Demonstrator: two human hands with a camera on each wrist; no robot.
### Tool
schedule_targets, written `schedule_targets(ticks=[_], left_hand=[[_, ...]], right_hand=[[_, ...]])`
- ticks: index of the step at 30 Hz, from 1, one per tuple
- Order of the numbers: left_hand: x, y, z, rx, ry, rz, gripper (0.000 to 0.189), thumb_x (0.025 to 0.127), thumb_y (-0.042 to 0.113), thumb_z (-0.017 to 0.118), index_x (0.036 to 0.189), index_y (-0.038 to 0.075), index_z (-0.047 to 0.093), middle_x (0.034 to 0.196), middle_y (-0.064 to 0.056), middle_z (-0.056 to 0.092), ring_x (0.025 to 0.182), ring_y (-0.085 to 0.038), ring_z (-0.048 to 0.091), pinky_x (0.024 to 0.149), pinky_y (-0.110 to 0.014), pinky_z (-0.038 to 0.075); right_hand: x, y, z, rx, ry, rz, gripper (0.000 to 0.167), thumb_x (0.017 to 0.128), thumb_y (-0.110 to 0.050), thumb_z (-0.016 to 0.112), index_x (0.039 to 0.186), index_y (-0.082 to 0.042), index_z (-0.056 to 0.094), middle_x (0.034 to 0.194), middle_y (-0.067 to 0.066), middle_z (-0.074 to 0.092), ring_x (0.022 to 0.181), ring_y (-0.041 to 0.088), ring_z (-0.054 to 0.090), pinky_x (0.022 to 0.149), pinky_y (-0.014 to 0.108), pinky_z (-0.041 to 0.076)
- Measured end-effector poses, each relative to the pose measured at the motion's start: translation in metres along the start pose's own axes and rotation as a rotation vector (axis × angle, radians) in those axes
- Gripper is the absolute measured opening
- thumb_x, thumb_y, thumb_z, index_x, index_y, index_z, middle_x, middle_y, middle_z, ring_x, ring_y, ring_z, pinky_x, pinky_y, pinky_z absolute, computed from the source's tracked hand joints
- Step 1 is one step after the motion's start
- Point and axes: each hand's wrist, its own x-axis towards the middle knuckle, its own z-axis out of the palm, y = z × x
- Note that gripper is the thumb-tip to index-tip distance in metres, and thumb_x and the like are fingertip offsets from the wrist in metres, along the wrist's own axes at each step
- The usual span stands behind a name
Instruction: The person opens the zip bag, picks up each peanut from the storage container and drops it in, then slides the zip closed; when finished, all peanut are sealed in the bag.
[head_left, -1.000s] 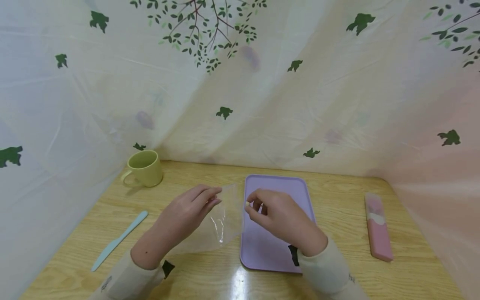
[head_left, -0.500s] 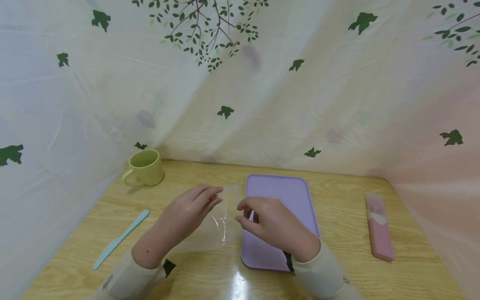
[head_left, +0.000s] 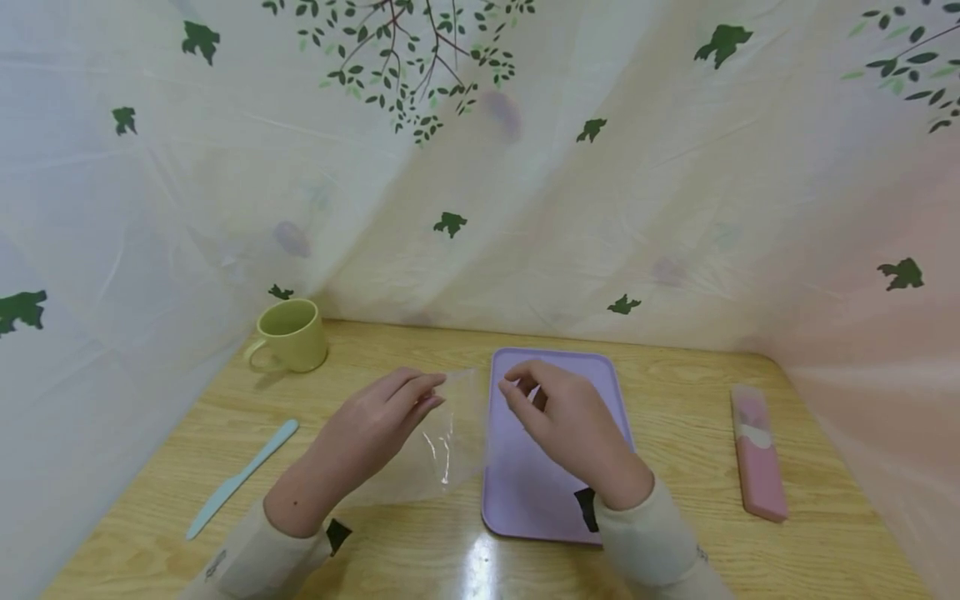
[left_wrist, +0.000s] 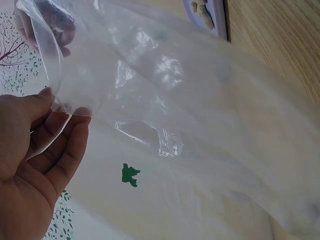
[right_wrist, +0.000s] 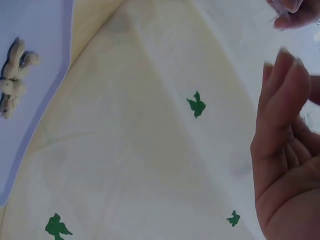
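Cream sleeves (head_left: 255, 554) are the closest bit, coming in from about 5 and 7 o'clock in the head view. The left hand (head_left: 375, 417) pinches the edge of a clear plastic bag (head_left: 442, 458) between thumb and fingertips. Treat that bag as the clock centre: the right hand (head_left: 573, 425) is at roughly 2-3 o'clock, over a purple tray (head_left: 525, 492), fingers loosely bent and not gripping anything that shows. A few peanuts (right_wrist: 16, 80) sit bunched on the tray, visible in the wrist views.

There's a pale blue knife (head_left: 243, 479) lying around 9 o'clock, and a slim pink case (head_left: 759, 467) well apart at 3. Further back, a yellow-green mug (head_left: 296, 342) stands upright on the table (head_left: 405, 337) at 10, handle pointing to 8. Behind everything, a pale curtain (head_left: 360, 208) with green bird-ish shapes and leafy branches (head_left: 408, 71) up at 12.
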Motion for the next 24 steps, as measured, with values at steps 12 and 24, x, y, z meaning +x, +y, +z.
schedule_targets(ticks=[12, 24], left_hand=[[0.0, -0.001, 0.0, -0.002, -0.001, -0.004, 0.037, 0.115, 0.029, 0.051, 0.12, 0.001, 0.074, 0.101, -0.005, 0.074, 0.078, -0.013, 0.072, 0.069, -0.025, 0.064], [-0.001, -0.002, 0.0, 0.004, -0.005, -0.01, 0.042, 0.116, 0.032, 0.046, 0.119, 0.001, 0.074, 0.1, -0.005, 0.074, 0.078, -0.013, 0.072, 0.069, -0.025, 0.064]], right_hand=[[0.012, 0.03, -0.002, 0.035, 0.044, 0.23, 0.026, 0.107, -0.025, 0.067, 0.123, -0.005, 0.071, 0.099, 0.009, 0.076, 0.066, 0.011, 0.065, 0.058, 0.024, 0.054], [0.018, 0.075, 0.024, 0.007, -0.368, 0.464, 0.013, 0.103, -0.014, 0.071, 0.11, -0.004, 0.068, 0.093, 0.011, 0.075, 0.061, 0.015, 0.063, 0.055, 0.027, 0.054]])
